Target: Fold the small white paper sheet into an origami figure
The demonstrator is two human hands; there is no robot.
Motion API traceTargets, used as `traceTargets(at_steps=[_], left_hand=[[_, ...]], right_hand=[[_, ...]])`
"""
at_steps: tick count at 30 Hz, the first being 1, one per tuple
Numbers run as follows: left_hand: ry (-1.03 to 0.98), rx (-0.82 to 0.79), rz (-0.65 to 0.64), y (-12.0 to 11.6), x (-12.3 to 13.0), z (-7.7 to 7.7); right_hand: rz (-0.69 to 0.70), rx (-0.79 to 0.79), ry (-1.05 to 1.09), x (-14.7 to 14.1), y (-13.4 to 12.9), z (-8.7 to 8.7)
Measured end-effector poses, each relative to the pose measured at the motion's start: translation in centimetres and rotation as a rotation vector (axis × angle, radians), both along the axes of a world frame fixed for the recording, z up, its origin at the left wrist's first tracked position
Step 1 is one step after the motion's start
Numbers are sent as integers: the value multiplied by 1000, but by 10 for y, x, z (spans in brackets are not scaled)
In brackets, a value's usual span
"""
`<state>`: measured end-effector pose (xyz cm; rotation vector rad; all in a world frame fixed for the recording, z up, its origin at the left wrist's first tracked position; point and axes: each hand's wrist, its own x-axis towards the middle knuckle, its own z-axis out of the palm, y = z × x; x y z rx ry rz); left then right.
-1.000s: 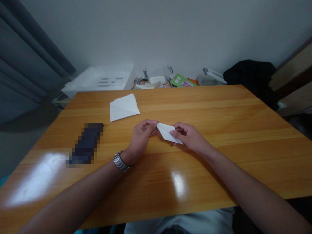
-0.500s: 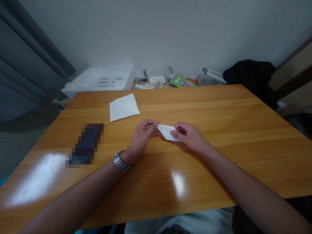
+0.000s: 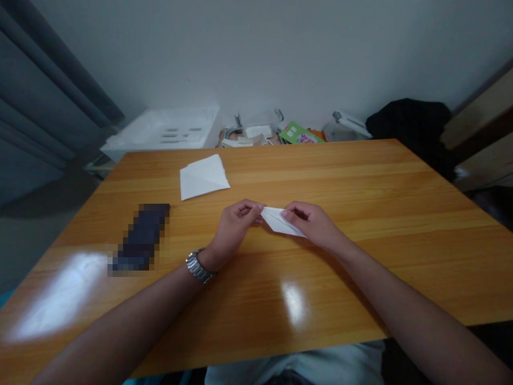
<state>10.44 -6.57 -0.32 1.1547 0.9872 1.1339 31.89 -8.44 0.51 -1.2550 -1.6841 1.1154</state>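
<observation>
A small folded white paper (image 3: 281, 222) is held between both hands just over the wooden table (image 3: 340, 176). My left hand (image 3: 239, 222), with a metal watch at the wrist, pinches the paper's narrow left tip between thumb and fingers. On the other side, my right hand (image 3: 310, 220) grips the paper's right part, thumb on top and fingers mostly hidden beneath. Beyond my left hand lies a stack of white paper sheets (image 3: 204, 178).
A dark, pixelated flat object (image 3: 143, 238) lies on the table's left side. Behind the far edge are a white tray-like container (image 3: 160, 128), a green booklet (image 3: 298, 133), a clear box (image 3: 347, 127) and a black cloth-like heap (image 3: 409, 125).
The folded paper has turned slightly and shows more of its length towards the right. My left fingers have shifted a little to the right at its tip, and my right thumb sits slightly higher.
</observation>
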Motion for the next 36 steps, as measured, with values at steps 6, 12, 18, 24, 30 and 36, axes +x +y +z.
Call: traceTargets(at_steps=[6,12,18,24,30,36], left_hand=[[-7,-11,-46,0,1,1],[309,144,-199,1,-2,7],[407,243,-187,0,-4,8],[472,284,-182,-2,-2,12],[517,337,-287,-1,-3,12],[500,344,-209,-2,-3,11]], right_hand=[[4,38,-59,1,0,3],[49,74,-114,2,-1,1],[56,58,-102,1,-2,2],[87,92,-152,2,-3,4],[91,115,-193,4,-6,7],[99,112,-181,2,-4,8]])
